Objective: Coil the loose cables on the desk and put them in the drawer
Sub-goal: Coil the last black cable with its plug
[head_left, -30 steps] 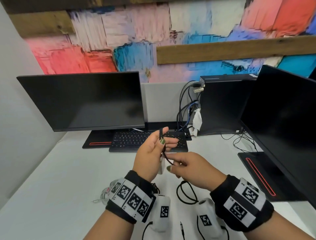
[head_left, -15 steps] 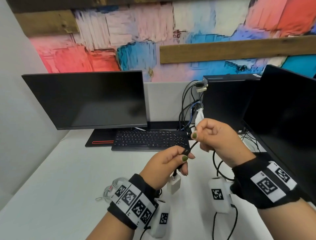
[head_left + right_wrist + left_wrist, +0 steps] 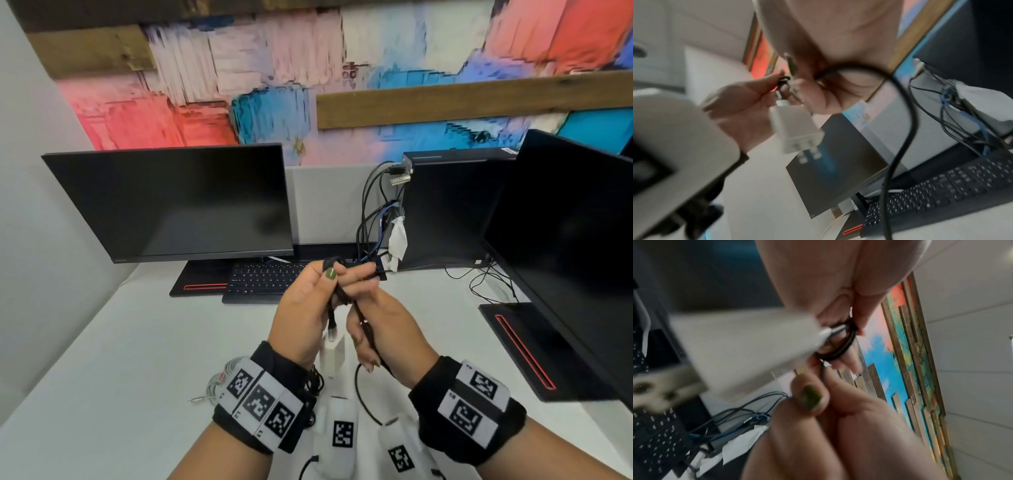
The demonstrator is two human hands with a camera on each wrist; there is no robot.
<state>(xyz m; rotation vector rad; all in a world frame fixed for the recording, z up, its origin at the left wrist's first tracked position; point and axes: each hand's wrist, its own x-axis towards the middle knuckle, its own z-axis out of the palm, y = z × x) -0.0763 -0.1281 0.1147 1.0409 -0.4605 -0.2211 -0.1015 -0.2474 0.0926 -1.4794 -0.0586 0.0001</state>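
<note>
Above the white desk (image 3: 137, 359), my left hand (image 3: 337, 274) pinches several loops of a black cable (image 3: 330, 265) between thumb and fingers. The cable's white charger plug (image 3: 331, 353) hangs below that hand. My right hand (image 3: 363, 342) sits close beside the left, fingers curled round the free strand, which trails down to the desk (image 3: 361, 401). The left wrist view shows the black loops (image 3: 840, 350) and the blurred plug (image 3: 748, 353). In the right wrist view the plug (image 3: 795, 128) dangles and the strand (image 3: 906, 129) arcs downward. No drawer is in view.
A white cable (image 3: 219, 380) lies bundled on the desk by my left wrist. Behind stand a monitor (image 3: 171, 202), a black keyboard (image 3: 260, 281), a PC tower (image 3: 452, 205) with plugged-in cables (image 3: 373, 212), and a second monitor (image 3: 565, 257) on the right.
My right hand, raised to the right with the strand half a second ago, has dropped back beside the left hand. My left hand has risen a little with the loops.
</note>
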